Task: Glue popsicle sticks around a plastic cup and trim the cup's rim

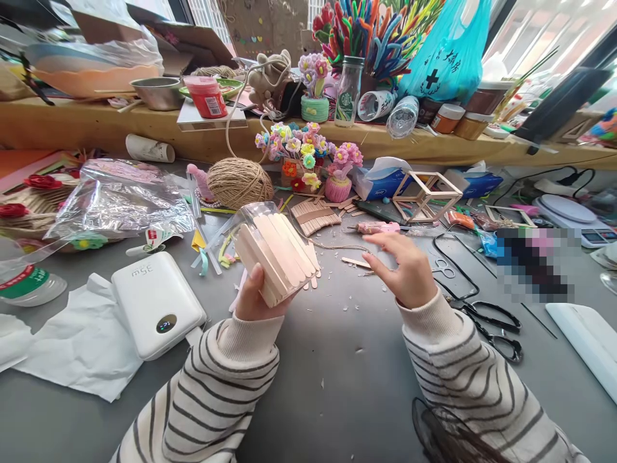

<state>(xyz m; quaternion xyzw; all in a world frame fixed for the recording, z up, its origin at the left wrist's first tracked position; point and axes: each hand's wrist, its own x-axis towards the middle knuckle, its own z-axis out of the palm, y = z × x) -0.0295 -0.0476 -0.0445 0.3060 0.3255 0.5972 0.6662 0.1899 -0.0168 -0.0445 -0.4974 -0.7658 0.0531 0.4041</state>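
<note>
Short of the table's [328, 373] far edge, a clear, pale-stick-clad box [279, 254] rises from gripping left fingers [257, 276]; right fingers [393, 243] parted.

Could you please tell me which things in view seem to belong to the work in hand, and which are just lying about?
Likely part of the work:
- stick-covered container, held in the left hand
- bundle of wooden sticks
- loose stick, near the right hand

Probably just lying about:
- white power bank
- kitchen scale
- glass bottle
</note>
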